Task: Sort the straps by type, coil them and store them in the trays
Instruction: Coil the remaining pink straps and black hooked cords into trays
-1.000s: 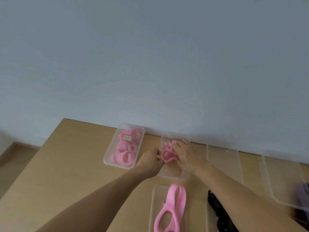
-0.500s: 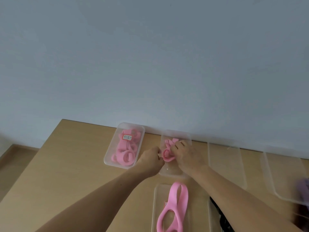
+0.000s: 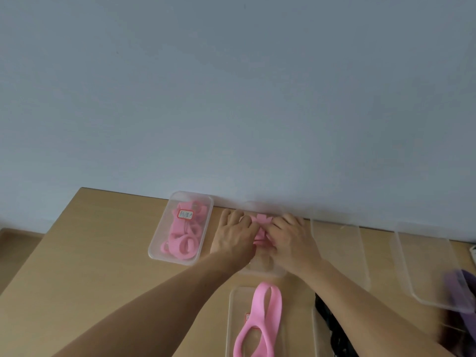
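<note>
Plain indoor rm: wood table (image 3: 90, 253), bare wall (image 3: 231, 99)

A red-edged white label (image 3: 186, 214) lies on the pink straps (image 3: 184, 243) in the far left tray (image 3: 154, 249); its handwriting is unreadable.

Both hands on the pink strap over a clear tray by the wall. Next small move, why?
Probably press the pink strap down into the clear tray and release: the left hand and right hand both pinch it, bunched up, over that tray, so it seems ready to store.
</note>
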Demonstrator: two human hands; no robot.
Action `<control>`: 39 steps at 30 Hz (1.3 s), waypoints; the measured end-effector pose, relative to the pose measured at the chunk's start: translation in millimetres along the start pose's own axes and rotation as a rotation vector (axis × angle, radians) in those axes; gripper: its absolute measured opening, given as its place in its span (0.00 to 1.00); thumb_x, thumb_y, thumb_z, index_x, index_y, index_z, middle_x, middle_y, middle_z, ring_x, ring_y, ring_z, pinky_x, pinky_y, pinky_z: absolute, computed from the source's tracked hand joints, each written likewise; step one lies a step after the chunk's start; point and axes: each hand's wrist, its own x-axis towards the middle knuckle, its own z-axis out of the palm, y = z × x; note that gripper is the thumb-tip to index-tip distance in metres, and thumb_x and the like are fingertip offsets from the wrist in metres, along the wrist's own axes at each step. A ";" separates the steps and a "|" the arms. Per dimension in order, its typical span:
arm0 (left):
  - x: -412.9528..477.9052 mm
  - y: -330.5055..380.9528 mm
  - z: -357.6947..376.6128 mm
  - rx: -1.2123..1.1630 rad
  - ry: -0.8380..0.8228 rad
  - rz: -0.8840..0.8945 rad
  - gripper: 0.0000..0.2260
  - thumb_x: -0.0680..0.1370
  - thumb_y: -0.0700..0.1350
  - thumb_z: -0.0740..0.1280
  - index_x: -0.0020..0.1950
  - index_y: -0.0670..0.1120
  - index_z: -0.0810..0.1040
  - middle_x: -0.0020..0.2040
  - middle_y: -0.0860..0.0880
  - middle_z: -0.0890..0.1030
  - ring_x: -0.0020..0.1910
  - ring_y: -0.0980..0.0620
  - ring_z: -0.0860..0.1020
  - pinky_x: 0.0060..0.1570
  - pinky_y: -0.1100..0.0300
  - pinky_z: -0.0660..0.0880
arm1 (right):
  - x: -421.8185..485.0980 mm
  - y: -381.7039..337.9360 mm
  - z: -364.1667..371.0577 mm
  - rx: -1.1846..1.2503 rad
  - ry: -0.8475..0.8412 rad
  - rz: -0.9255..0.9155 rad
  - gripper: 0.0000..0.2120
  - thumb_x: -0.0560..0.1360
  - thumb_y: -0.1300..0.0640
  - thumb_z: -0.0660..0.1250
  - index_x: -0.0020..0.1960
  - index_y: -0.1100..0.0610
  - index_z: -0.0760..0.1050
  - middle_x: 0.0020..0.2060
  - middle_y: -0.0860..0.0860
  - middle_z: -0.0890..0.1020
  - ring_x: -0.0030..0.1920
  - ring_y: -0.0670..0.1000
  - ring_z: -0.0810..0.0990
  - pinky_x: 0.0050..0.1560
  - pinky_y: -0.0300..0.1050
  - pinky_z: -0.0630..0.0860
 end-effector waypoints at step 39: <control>-3.8 -2.0 0.9 -0.127 0.050 -0.039 0.13 0.57 0.43 0.80 0.37 0.46 0.82 0.40 0.49 0.83 0.48 0.40 0.82 0.49 0.46 0.79 | 16.4 -2.6 -2.1 -0.102 -0.243 0.044 0.09 0.77 0.49 0.64 0.45 0.51 0.81 0.46 0.46 0.82 0.54 0.53 0.76 0.52 0.49 0.64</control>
